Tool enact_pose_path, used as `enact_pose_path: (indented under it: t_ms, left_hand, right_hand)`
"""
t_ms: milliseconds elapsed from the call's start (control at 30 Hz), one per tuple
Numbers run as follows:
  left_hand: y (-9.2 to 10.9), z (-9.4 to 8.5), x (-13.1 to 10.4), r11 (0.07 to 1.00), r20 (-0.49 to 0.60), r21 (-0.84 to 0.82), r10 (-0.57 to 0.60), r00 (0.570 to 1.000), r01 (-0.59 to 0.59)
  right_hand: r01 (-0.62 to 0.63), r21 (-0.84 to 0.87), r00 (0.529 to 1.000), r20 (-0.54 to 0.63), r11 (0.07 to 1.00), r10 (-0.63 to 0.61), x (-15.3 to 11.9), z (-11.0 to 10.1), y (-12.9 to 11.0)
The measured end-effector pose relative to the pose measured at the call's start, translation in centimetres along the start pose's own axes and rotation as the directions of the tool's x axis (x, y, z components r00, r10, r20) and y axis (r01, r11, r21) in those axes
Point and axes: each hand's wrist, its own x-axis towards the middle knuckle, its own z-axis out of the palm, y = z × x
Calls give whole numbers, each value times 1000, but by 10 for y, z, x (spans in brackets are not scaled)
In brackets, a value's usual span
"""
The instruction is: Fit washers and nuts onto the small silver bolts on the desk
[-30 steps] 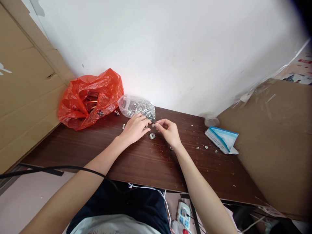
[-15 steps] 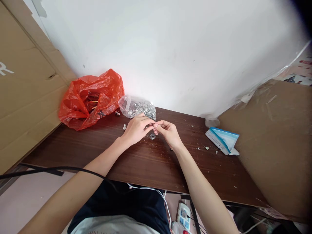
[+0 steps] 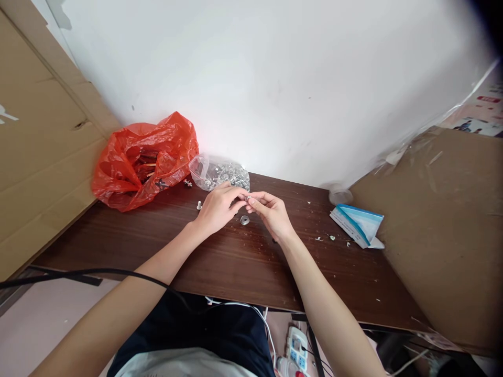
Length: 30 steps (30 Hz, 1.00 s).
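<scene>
Over the middle of the brown table (image 3: 157, 251), my left hand (image 3: 219, 208) and my right hand (image 3: 273, 213) meet at the fingertips. Both pinch a small metal part (image 3: 247, 198) between them; its shape is too small to make out. Just below the fingers a round metal disc (image 3: 244, 220) with a centre hole lies on the wood. A small metal fitting (image 3: 199, 205) stands left of my left hand. Behind that hand is a clear plastic bag (image 3: 226, 175) full of small metal pieces.
A red plastic bag (image 3: 168, 141) stands at the back left, with small metal pieces (image 3: 187, 183) beside it. On the right lie a blue and white packet (image 3: 359, 225) and a clear round container (image 3: 340, 195). Cardboard (image 3: 448, 225) borders the right side. A black cable (image 3: 118, 271) crosses my left forearm.
The fingertips have parted slightly, and the small metal part between them now shows. The whole view has shifted a little; the disc and bags rest as before.
</scene>
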Motion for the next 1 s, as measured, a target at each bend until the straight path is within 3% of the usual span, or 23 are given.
enact_pose_path:
  t_ms: [333,533,833,1000]
  left_hand:
    - [4,-3,2,997,-2,70,-12,1000,12]
    - [7,-6,3,998,22,41,55,998,-56]
    - [1,-4,2,999,14,46,-24,1000,23]
    - [4,-5,2,1000,4,-8,21,1000,-21]
  right_hand:
    - [74,-12,994,-79,997,-74,-1,2,-4]
    - [69,41,997,-39,997,-67,-1,2,-3]
    - [61,9,995,-85,998,-60,-1,1,-4]
    - [65,25,996,-57,998,-64,-1,1,-3]
